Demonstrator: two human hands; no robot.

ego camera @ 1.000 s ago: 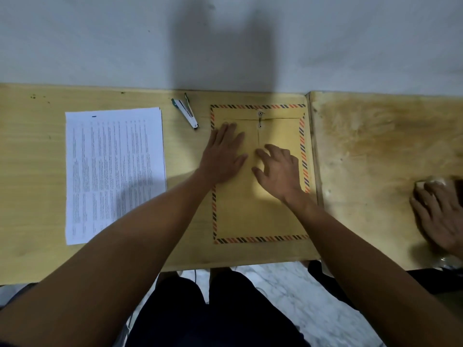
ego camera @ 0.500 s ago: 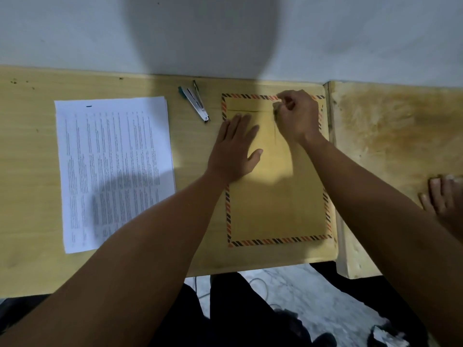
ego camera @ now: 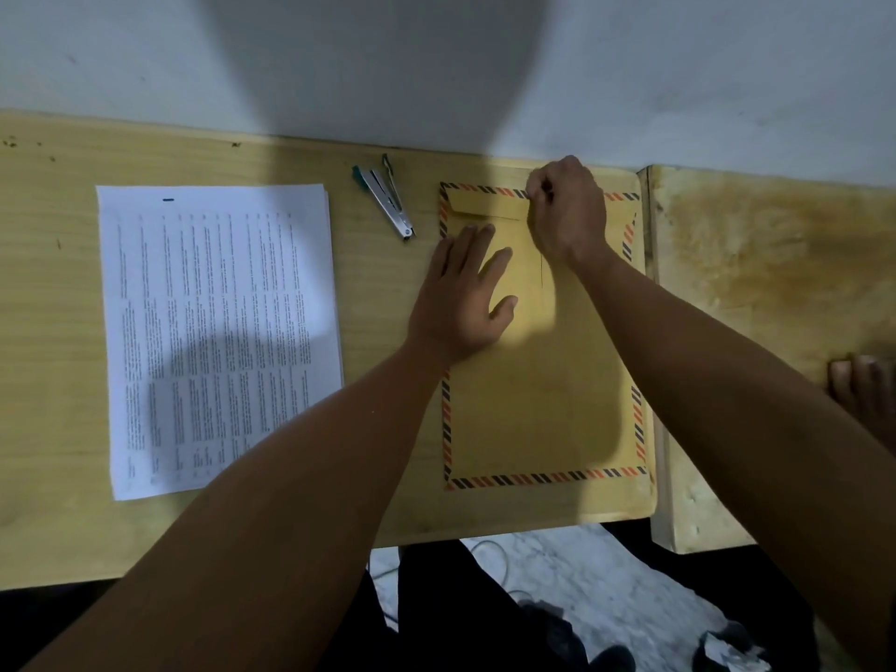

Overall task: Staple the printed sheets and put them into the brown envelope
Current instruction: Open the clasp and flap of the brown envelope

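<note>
While my left hand presses flat on the brown envelope, my right hand pinches its flap on the yellow desk against a pale wall.

Pale wall w/ big shadow behind wood desk; marbled floor below.

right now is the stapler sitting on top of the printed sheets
No, the stapler lies on the bare desk between the printed sheets and the envelope.
</note>
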